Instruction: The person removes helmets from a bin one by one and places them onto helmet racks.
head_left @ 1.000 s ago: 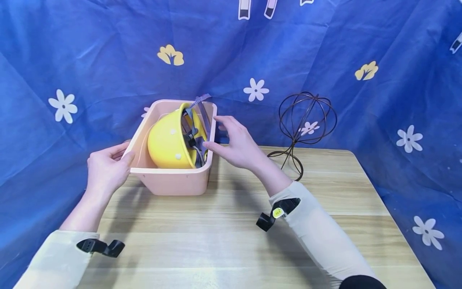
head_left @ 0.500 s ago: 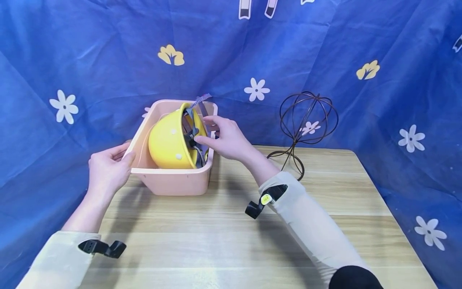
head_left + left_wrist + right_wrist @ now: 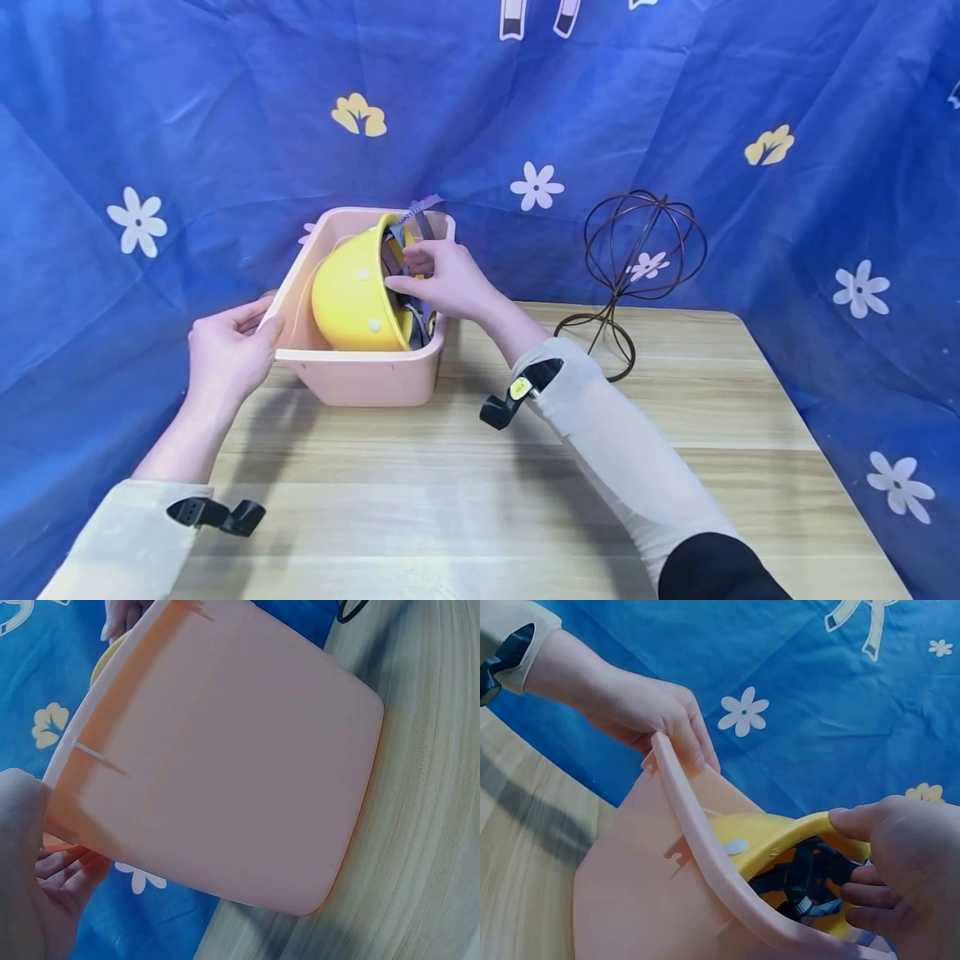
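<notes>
A pink plastic bin [image 3: 375, 382] stands at the back left of the table, its near side facing me. Inside lies a yellow hard hat [image 3: 348, 296] on its side, opening to the right, with dark straps [image 3: 799, 874] showing within. My left hand [image 3: 228, 350] grips the bin's left rim, thumb on one side and fingers beyond it. Over the hat's opening reaches my right hand [image 3: 446, 279]; in the right wrist view its thumb is at the hat's yellow rim, and the bent fingers lie inside the opening. Whether they touch the straps cannot be told.
A dark wire globe-shaped stand [image 3: 622, 283] rises at the back of the wooden table [image 3: 450, 500], right of the bin. A purple strip [image 3: 420, 208] sticks up at the bin's back right corner. Blue patterned cloth [image 3: 450, 125] hangs behind and at the sides.
My right hand has moved left, from the bin's right rim to the hat's opening. My left hand keeps its grip on the rim; bin and hat show no clear movement.
</notes>
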`<state>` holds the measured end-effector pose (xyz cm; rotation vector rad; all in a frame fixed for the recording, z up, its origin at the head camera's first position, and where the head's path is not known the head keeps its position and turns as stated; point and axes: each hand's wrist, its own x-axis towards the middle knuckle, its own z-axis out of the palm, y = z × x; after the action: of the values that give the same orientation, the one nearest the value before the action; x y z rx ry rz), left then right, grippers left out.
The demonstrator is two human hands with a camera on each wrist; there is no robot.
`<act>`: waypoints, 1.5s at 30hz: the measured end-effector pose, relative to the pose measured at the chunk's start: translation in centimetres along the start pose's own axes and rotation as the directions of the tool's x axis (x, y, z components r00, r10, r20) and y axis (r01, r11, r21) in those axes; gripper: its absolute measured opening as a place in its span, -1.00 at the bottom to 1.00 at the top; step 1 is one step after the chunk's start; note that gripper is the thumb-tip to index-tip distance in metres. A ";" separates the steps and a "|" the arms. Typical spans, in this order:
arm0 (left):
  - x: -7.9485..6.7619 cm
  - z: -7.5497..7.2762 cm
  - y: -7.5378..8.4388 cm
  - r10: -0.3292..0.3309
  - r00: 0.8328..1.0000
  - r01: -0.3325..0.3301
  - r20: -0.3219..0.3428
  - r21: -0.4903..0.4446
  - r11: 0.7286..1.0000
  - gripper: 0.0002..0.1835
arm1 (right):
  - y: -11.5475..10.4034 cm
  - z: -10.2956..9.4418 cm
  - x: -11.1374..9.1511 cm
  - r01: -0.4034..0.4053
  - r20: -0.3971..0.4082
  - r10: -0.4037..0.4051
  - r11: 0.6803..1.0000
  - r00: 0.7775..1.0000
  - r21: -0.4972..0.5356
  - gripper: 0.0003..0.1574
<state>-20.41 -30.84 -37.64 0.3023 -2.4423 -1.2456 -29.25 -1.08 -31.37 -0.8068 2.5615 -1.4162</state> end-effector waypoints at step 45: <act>-0.2 0.1 -0.2 -0.043 0.999 0.043 -0.018 -0.013 0.999 -0.54 | -4.1 4.3 4.0 -0.343 -0.079 0.341 0.939 0.937 -0.014 -0.44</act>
<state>-20.26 -30.82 -37.89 0.3626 -2.4235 -1.2704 -29.58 -8.03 -29.82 -0.2897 2.6154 -1.3251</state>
